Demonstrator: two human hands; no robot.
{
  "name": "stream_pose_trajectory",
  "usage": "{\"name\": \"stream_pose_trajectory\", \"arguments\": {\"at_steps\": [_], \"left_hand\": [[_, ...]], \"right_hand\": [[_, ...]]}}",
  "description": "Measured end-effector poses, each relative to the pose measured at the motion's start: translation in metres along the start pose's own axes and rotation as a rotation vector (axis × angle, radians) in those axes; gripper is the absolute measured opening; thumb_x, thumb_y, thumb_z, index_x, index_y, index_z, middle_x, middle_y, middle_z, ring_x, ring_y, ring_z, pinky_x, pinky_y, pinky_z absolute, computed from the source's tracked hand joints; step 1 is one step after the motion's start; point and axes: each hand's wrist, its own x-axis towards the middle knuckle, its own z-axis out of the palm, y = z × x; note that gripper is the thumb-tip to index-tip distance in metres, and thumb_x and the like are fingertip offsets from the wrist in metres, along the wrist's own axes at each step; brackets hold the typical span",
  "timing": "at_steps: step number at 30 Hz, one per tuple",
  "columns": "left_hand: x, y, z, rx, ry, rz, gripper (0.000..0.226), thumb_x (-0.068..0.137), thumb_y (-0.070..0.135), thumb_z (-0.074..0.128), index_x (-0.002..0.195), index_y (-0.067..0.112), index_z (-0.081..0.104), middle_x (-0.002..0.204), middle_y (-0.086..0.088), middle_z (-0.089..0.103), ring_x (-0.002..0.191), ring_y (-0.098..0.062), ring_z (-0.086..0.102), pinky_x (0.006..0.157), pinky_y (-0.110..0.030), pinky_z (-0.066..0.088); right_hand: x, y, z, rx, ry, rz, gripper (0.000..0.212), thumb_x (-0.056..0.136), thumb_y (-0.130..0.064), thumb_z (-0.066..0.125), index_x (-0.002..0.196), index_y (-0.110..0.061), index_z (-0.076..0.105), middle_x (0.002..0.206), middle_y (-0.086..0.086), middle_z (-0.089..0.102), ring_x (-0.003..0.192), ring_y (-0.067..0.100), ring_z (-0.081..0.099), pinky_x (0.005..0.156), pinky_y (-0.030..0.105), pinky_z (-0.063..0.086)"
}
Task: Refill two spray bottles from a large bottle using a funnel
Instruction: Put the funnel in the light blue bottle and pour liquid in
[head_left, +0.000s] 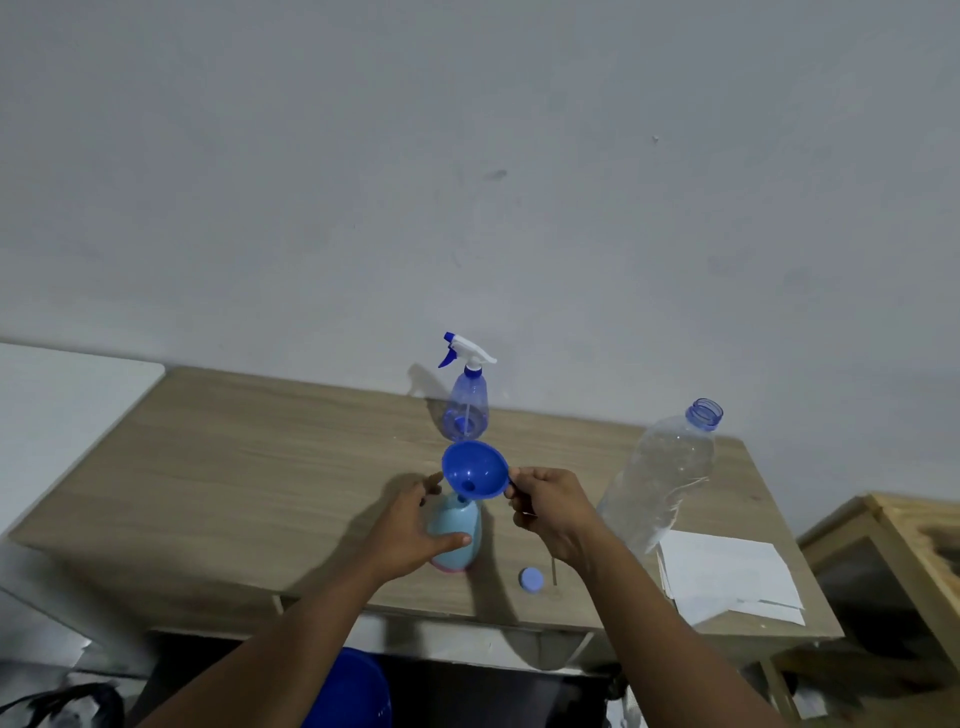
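Note:
A light blue spray bottle (460, 519) with no sprayer on it stands near the middle of the wooden table (260, 467). My left hand (410, 525) grips its body. A blue funnel (474, 470) sits over the bottle's neck, and my right hand (545, 506) pinches the funnel's side tab. Behind them stands a clear blue spray bottle (467, 405) with its white and blue trigger head on. To the right, a large clear plastic bottle (660, 478) stands uncapped. Its blue cap (531, 578) lies on the table near the front edge.
A stack of white paper (727, 577) lies at the table's right front. A wooden cabinet (893, 545) stands to the right, a white surface (62, 395) to the left. The wall is close behind the table. A blue object (353, 691) sits below the table.

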Motion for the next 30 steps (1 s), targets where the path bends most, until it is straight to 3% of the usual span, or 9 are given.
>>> {"name": "stream_pose_trajectory", "arguments": {"at_steps": [3,6,10,13,15,17,22,25,30], "left_hand": [[0.006,-0.014,0.003,-0.022,-0.022,-0.038,0.100,0.052,0.055,0.089,0.140,0.024,0.050,0.135,0.006,0.056,0.125,-0.012,0.053,0.100,-0.032,0.049],[0.011,-0.017,0.003,-0.024,-0.033,-0.025,0.085,0.052,0.055,0.085,0.129,0.030,0.058,0.125,0.012,0.063,0.115,0.004,0.057,0.101,-0.030,0.048],[0.009,-0.020,-0.001,-0.036,-0.031,-0.026,0.074,0.057,0.049,0.088,0.123,0.035,0.061,0.122,0.016,0.065,0.114,0.003,0.058,0.098,-0.023,0.047],[0.004,-0.023,-0.006,-0.023,0.007,-0.026,0.066,0.067,0.028,0.091,0.126,0.028,0.060,0.121,0.017,0.063,0.112,0.003,0.056,0.085,0.000,0.039],[0.001,-0.026,-0.009,-0.011,0.031,-0.016,0.064,0.070,0.023,0.090,0.126,0.029,0.059,0.118,0.020,0.061,0.110,0.002,0.056,0.078,0.004,0.038],[-0.001,-0.026,-0.011,0.001,0.048,-0.014,0.064,0.071,0.025,0.089,0.127,0.030,0.058,0.118,0.019,0.061,0.109,0.000,0.057,0.075,0.002,0.040],[-0.002,-0.027,-0.011,-0.028,0.060,-0.027,0.069,0.070,0.029,0.089,0.132,0.029,0.058,0.125,0.015,0.061,0.115,-0.006,0.057,0.078,-0.007,0.044],[-0.004,-0.029,-0.009,-0.033,0.070,-0.013,0.074,0.069,0.028,0.090,0.135,0.028,0.056,0.127,0.014,0.059,0.115,-0.007,0.057,0.077,-0.009,0.050],[-0.004,-0.038,0.000,-0.083,0.106,0.014,0.074,0.067,0.024,0.091,0.131,0.029,0.056,0.126,0.018,0.057,0.113,-0.009,0.059,0.080,-0.014,0.054]], "right_hand": [[0.006,-0.005,-0.015,0.163,0.040,0.013,0.017,0.100,-0.005,0.050,0.090,0.000,0.063,0.063,0.008,0.056,0.053,0.012,0.043,0.051,0.024,0.041],[0.016,-0.005,-0.029,0.193,0.118,-0.024,0.022,0.100,-0.004,0.049,0.083,-0.001,0.063,0.063,0.008,0.055,0.052,0.012,0.042,0.053,0.025,0.037],[0.035,0.022,-0.034,-0.187,0.254,-0.190,0.018,0.096,-0.005,0.057,0.081,-0.002,0.066,0.063,0.010,0.060,0.051,0.017,0.049,0.049,0.027,0.040],[0.044,0.047,-0.026,-0.608,0.199,-0.318,0.014,0.089,-0.001,0.060,0.084,-0.005,0.072,0.075,0.003,0.066,0.063,0.016,0.059,0.062,0.035,0.052],[0.045,0.060,-0.018,-0.799,0.151,-0.296,0.016,0.091,-0.006,0.058,0.091,-0.010,0.073,0.082,-0.001,0.065,0.074,0.011,0.057,0.071,0.032,0.048],[0.046,0.071,-0.011,-0.936,0.122,-0.302,0.019,0.092,-0.009,0.055,0.094,-0.013,0.073,0.087,0.002,0.068,0.079,0.012,0.058,0.071,0.029,0.041],[0.053,0.085,0.003,-1.215,-0.001,-0.296,0.022,0.096,-0.016,0.050,0.106,-0.017,0.070,0.099,0.006,0.068,0.087,0.020,0.064,0.075,0.030,0.048],[0.056,0.091,0.003,-1.299,-0.022,-0.307,0.021,0.097,-0.018,0.049,0.110,-0.018,0.066,0.101,0.006,0.068,0.082,0.017,0.060,0.071,0.026,0.043],[0.063,0.094,-0.002,-1.362,-0.053,-0.275,0.021,0.095,-0.018,0.048,0.106,-0.020,0.065,0.095,0.004,0.067,0.081,0.020,0.063,0.071,0.031,0.052]]}}
